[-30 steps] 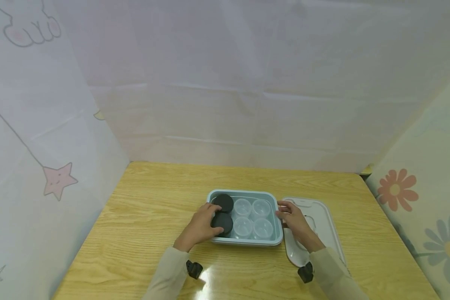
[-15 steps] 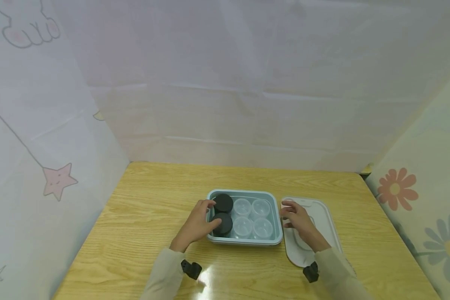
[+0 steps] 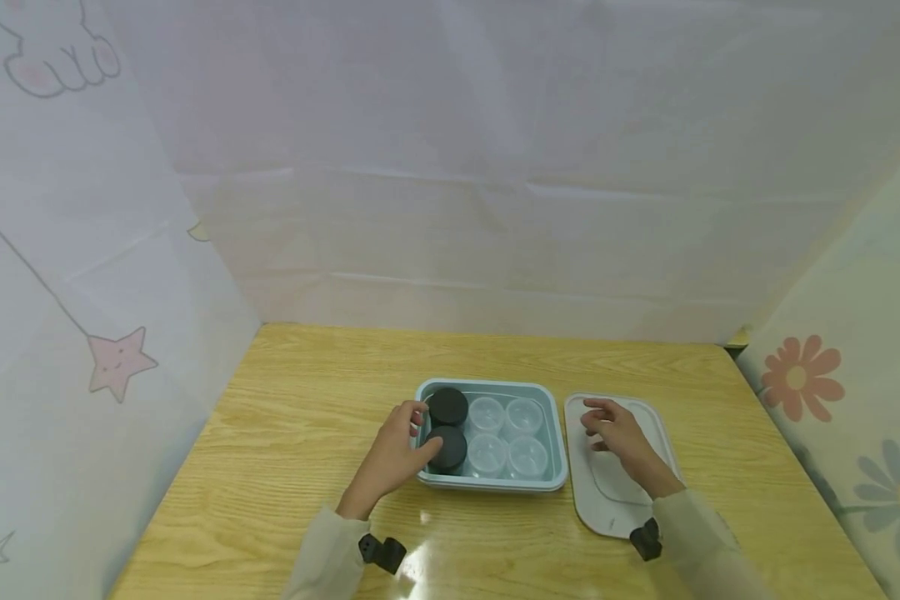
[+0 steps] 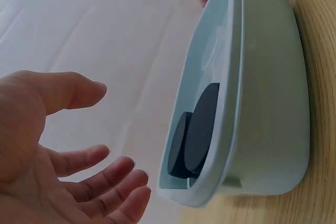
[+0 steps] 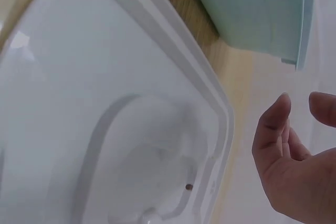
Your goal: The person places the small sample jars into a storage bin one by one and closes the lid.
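A light blue box [image 3: 557, 433] sits mid-table and holds two black round lids [image 3: 447, 427] at its left end and several clear round cups [image 3: 506, 435]. My left hand [image 3: 418, 429] is at the box's left rim beside the black lids. In the left wrist view this left hand [image 4: 113, 182] has relaxed, spread fingers and stays just apart from the box [image 4: 262, 103], holding nothing. My right hand [image 3: 596, 421] hovers with loose fingers over the white box lid [image 3: 622, 500], which lies flat to the right of the box. The right wrist view shows the right hand [image 5: 294, 124] above that lid [image 5: 105, 119].
The wooden table [image 3: 307, 417] is fenced by pale fabric walls at the back and on both sides. Bare wood lies left of the box and along the near edge. The white lid reaches close to the box's right side.
My right hand has left the box's right rim and moved right, over the white lid. My left hand has drawn back a little at the box's left rim.
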`<state>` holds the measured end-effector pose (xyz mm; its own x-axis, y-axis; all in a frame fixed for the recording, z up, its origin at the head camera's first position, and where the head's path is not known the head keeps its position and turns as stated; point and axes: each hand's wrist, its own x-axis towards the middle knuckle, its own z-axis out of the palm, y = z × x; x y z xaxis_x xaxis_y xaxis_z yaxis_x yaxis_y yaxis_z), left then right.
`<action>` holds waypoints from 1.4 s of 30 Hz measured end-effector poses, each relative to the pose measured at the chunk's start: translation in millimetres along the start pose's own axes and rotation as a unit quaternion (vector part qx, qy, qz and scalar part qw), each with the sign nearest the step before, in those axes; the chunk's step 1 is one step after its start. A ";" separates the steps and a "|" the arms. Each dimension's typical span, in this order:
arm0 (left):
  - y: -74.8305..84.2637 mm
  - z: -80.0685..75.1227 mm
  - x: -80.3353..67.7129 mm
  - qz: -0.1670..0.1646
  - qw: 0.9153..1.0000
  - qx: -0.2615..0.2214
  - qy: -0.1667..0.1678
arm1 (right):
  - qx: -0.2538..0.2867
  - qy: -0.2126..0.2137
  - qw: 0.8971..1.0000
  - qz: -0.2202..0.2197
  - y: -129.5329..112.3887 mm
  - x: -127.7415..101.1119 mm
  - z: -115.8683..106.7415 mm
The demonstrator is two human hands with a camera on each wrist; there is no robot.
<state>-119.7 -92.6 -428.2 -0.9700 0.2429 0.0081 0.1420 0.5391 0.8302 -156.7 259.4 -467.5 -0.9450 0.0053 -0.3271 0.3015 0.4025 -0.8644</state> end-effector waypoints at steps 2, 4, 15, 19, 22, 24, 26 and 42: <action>3.8 -0.2 -2.9 0.005 1.000 0.000 -0.003 | -0.008 0.002 1.000 -0.005 0.6 1.4 -5.7; 8.5 -0.5 -5.8 0.004 1.000 -0.008 -0.005 | -0.017 0.003 1.000 -0.009 2.2 3.3 -11.2; 26.8 9.7 -21.0 0.000 0.996 -0.083 -0.043 | -0.045 0.020 0.999 0.005 13.9 10.9 -35.3; 31.3 19.7 -25.7 0.003 0.993 -0.099 -0.060 | -0.052 0.028 0.998 0.014 17.1 12.9 -43.3; 36.0 29.7 -29.2 0.013 0.992 -0.103 -0.079 | -0.065 0.033 0.997 0.014 19.0 15.4 -50.7; 39.5 36.7 -31.0 0.020 0.989 -0.109 -0.098 | -0.073 0.037 0.997 0.010 19.4 17.3 -55.6; 42.4 43.1 -32.5 0.023 0.986 -0.116 -0.119 | -0.079 0.037 0.996 0.002 19.5 19.7 -60.3; 36.7 117.4 -32.9 -0.062 0.942 -0.194 -0.266 | -0.117 0.036 0.992 -0.021 34.1 41.2 -85.5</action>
<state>-59.4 13.8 -463.5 -0.7236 0.6229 -0.2974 -0.1484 0.2803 0.9484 -196.2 351.6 -477.7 -0.9654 0.0447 -0.2569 0.2307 0.6057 -0.7615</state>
